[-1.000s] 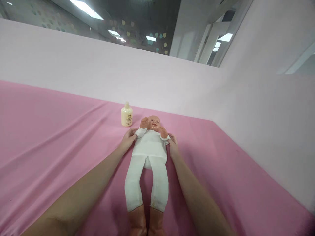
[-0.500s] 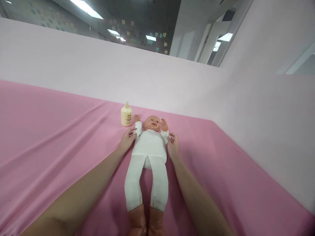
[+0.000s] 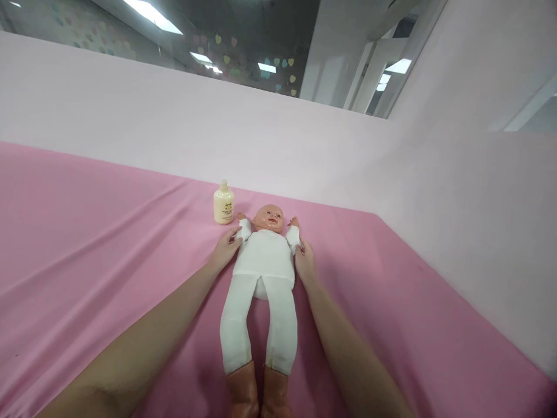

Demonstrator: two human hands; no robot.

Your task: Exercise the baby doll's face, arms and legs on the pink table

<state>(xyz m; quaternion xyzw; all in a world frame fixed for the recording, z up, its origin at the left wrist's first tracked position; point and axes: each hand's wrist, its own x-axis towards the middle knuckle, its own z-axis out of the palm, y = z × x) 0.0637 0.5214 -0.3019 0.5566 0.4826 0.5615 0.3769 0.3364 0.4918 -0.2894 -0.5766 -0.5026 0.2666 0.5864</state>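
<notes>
A baby doll [image 3: 265,252] with a white cloth body lies on its back, its head away from me and its brown lower legs toward me. Its two arms are bent up beside the head. My left hand [image 3: 225,247] is closed around the doll's arm [image 3: 243,230] on the left, thumb on the inner side. On the other side, my right hand [image 3: 305,259] pinches the sleeved arm [image 3: 293,236] near its lower part. Some fingertips of both hands are hidden behind the arms.
A cream pump bottle [image 3: 224,208] with dark print stands just left of the doll's head. Pink cloth [image 3: 369,278] with a few folds covers the surface. A white wall [image 3: 174,116] with a window [image 3: 256,35] rises behind, and another wall [image 3: 487,203] stands at the right.
The doll's two hands have dropped lower and turned, and its sleeve on the right looks straighter. My right hand has shifted slightly down; my left hand has barely moved.
</notes>
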